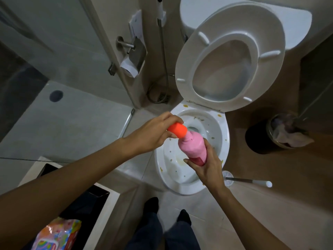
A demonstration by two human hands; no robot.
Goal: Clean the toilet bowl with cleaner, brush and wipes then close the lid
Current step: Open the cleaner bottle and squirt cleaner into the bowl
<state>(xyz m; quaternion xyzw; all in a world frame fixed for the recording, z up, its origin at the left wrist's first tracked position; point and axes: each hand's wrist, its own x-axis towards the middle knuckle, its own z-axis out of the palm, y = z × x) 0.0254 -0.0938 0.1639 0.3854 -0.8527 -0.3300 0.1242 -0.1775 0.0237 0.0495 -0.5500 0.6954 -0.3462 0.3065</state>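
Observation:
The white toilet bowl (224, 134) stands open below me, its rim and inside dotted with yellow-brown stains. Seat and lid (270, 37) are raised against the tank. Over the bowl I hold a pink cleaner bottle (193, 147), tilted up and to the left. My right hand (207, 165) grips its lower body. My left hand (155, 134) is closed around its orange cap (177, 130). A toilet brush (248, 181) with a white handle lies on the floor right of the bowl. A colourful wipes pack (57, 235) sits at the bottom left.
A dark waste bin (261, 141) with crumpled paper stands right of the toilet. On the left wall hang a paper holder (133, 56) and a bidet sprayer hose (164, 51). A glass shower partition (115, 51) runs left of the bowl. My feet (167, 210) stand before the toilet.

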